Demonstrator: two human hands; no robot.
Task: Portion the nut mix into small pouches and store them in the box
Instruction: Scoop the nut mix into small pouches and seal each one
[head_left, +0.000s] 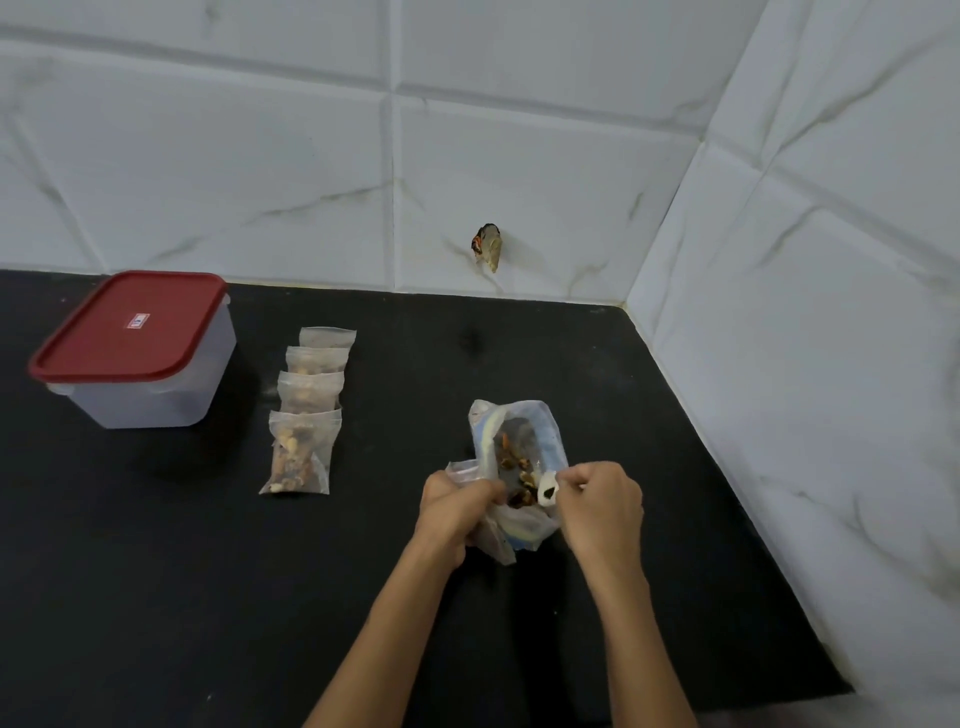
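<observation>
Left hand (457, 501): curled on a small clear pouch (464, 470) and the bag's near-left edge.
Right hand (602, 501): pinching a white scoop (548, 489) at the bag's mouth.
Nut mix bag (519, 457): open between both hands, on the black surface (156, 571).
Filled pouches (306, 410): four in a row, left of the left hand.
Red-lidded box (135, 348): closed, far left beyond the pouches.

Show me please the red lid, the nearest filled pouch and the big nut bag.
red lid (130, 325), head view, middle of its top.
nearest filled pouch (300, 457), head view, its nut-filled middle.
big nut bag (524, 431), head view, far inner wall.
</observation>
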